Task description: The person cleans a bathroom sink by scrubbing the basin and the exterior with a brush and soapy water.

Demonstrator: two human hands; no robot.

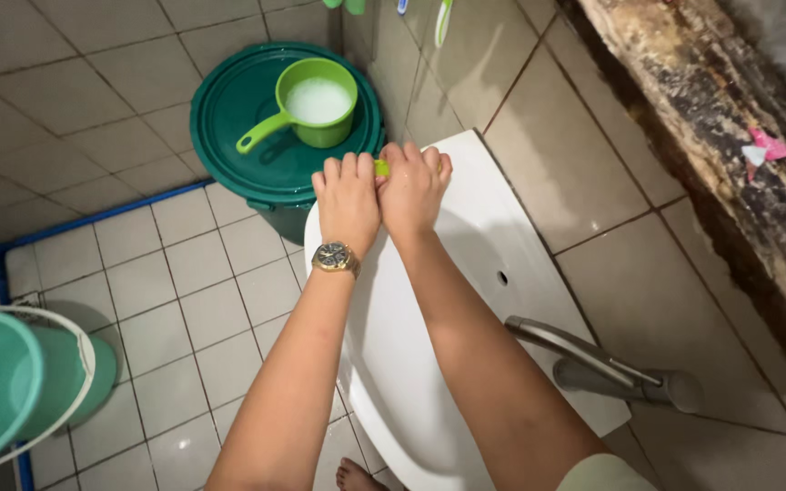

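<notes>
Two hands pressed together at far rim of white sink. L hand, w/ wristwatch, and R hand both curled shut on small yellow-green item, mostly hidden btwn fingers; can't tell what it is. Just beyond: green dipper of soapy water on dark green bin lid. Metal faucet near R forearm.

Two hands, one white ceramic sink, one metal tap, one green plastic dipper, one gold wristwatch, one dark green lidded bin
</notes>
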